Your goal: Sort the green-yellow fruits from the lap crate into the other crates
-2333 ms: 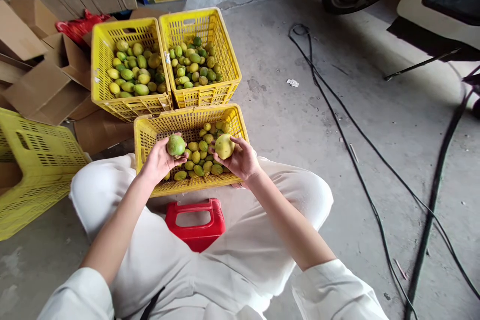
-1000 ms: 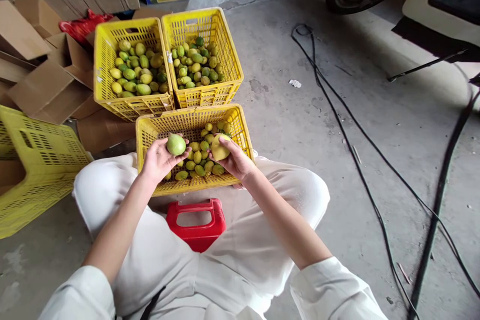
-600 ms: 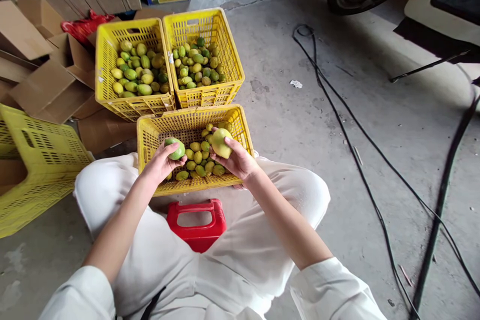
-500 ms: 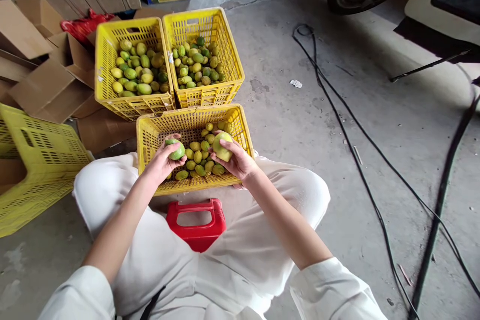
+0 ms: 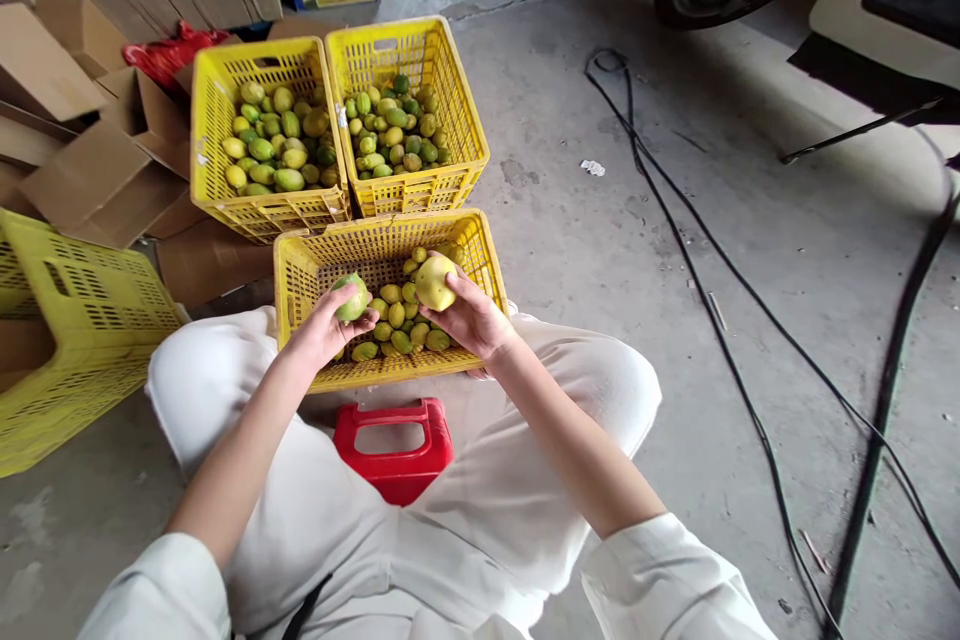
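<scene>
I sit on a red stool (image 5: 394, 445) with a yellow crate (image 5: 300, 265) between my knees; it holds several green and yellow fruits. My left hand (image 5: 322, 328) is closed round a green fruit (image 5: 349, 297) above the crate's left side. A pale yellow fruit (image 5: 435, 282) sits in the fingers of my right hand (image 5: 471, 320), held over the crate's right half. Both fruits hang just above the loose fruit in the crate.
Two more yellow crates (image 5: 214, 100) (image 5: 450, 90) of fruit stand behind the near one. An upturned yellow crate (image 5: 67, 320) and flattened cardboard boxes (image 5: 82, 170) lie at the left. Black cables (image 5: 712, 270) cross the concrete floor at the right, near a parked scooter (image 5: 862, 10).
Both hands have stayed over the near crate, turning their fruits in the fingers. The green fruit has dipped a little; the yellow one has shifted slightly left.
</scene>
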The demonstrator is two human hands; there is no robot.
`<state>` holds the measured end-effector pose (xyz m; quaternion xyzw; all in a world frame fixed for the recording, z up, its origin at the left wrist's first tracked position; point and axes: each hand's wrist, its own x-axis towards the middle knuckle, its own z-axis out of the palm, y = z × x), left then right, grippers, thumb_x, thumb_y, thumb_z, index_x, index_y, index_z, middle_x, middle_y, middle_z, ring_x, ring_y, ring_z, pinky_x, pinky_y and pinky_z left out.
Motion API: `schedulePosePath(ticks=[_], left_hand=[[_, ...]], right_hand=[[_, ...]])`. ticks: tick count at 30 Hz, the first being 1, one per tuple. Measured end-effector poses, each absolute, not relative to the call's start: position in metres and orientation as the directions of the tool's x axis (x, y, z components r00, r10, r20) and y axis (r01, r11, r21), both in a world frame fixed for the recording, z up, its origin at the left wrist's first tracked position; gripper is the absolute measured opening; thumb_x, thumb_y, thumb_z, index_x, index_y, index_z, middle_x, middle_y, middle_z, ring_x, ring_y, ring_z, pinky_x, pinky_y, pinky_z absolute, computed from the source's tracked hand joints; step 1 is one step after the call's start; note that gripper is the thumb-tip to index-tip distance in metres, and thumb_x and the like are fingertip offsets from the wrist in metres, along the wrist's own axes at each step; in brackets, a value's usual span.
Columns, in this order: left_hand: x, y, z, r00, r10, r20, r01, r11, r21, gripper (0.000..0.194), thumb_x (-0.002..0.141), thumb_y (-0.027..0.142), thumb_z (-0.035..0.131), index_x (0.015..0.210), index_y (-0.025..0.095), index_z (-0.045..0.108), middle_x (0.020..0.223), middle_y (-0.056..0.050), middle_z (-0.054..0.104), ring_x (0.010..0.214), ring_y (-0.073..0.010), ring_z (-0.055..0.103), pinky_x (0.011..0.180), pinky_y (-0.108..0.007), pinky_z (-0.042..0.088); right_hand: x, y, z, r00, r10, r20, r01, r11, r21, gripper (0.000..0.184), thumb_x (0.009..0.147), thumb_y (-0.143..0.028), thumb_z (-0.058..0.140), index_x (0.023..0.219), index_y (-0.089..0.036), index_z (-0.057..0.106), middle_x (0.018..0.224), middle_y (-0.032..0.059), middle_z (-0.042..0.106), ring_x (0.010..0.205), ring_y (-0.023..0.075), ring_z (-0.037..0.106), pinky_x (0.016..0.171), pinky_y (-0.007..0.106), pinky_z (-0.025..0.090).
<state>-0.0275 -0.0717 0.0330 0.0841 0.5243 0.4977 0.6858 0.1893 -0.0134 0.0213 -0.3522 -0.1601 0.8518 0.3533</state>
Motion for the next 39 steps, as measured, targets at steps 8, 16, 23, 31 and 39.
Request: schedulePosePath(ticks=[8,16,23,31,39], left_hand=[[-0.028,-0.072,0.029,-0.012,0.796,-0.606,-0.567,0.494,0.659,0.03,0.07,0.023,0.08,0.098,0.016,0.07,0.089,-0.005,0.075,0.074,-0.0151,0.073,0.072,-0.025,0.063],[-0.032,-0.067,0.036,-0.085,0.771,-0.631,-0.694,0.409,0.593,0.029,0.082,0.03,0.061,0.108,0.017,0.066,0.105,-0.015,0.078,0.116,-0.0309,0.073,0.097,-0.044,0.063],[-0.03,-0.069,0.033,-0.059,0.757,-0.65,-0.593,0.497,0.633,0.019,0.08,0.027,0.073,0.09,0.015,0.062,0.084,-0.011,0.076,0.068,-0.0196,0.075,0.058,-0.024,0.062],[-0.031,-0.066,0.039,-0.018,0.73,-0.684,-0.657,0.507,0.558,0.03,0.084,0.03,0.061,0.109,0.013,0.066,0.081,-0.009,0.074,0.063,-0.0187,0.071,0.055,-0.026,0.059],[-0.033,-0.068,0.033,-0.062,0.778,-0.625,-0.674,0.429,0.601,0.037,0.081,0.021,0.065,0.117,0.017,0.063,0.097,-0.009,0.076,0.088,-0.0229,0.076,0.084,-0.039,0.065]], right_hand=[[0.19,-0.017,0.012,-0.56,0.597,-0.574,-0.391,-0.801,-0.453,0.036,0.067,-0.026,0.076,0.101,-0.024,0.063,0.094,0.0034,0.073,0.094,0.028,0.075,0.081,0.044,0.066],[0.192,-0.013,0.025,-0.583,0.672,-0.457,-0.436,-0.733,-0.523,0.04,0.072,-0.023,0.079,0.11,-0.025,0.066,0.101,0.0027,0.076,0.103,0.0253,0.075,0.087,0.038,0.067],[0.188,-0.018,0.016,-0.497,0.689,-0.527,-0.447,-0.725,-0.524,0.048,0.062,-0.027,0.096,0.098,-0.024,0.064,0.09,-0.0022,0.071,0.083,0.0193,0.075,0.079,0.034,0.067],[0.188,-0.014,0.019,-0.588,0.652,-0.479,-0.486,-0.758,-0.435,0.038,0.069,-0.024,0.07,0.106,-0.025,0.061,0.103,0.0062,0.076,0.115,0.0329,0.072,0.096,0.052,0.064],[0.189,-0.012,0.019,-0.499,0.701,-0.51,-0.462,-0.713,-0.528,0.034,0.079,-0.035,0.08,0.108,-0.026,0.067,0.101,0.0028,0.074,0.1,0.0236,0.072,0.089,0.038,0.065]])
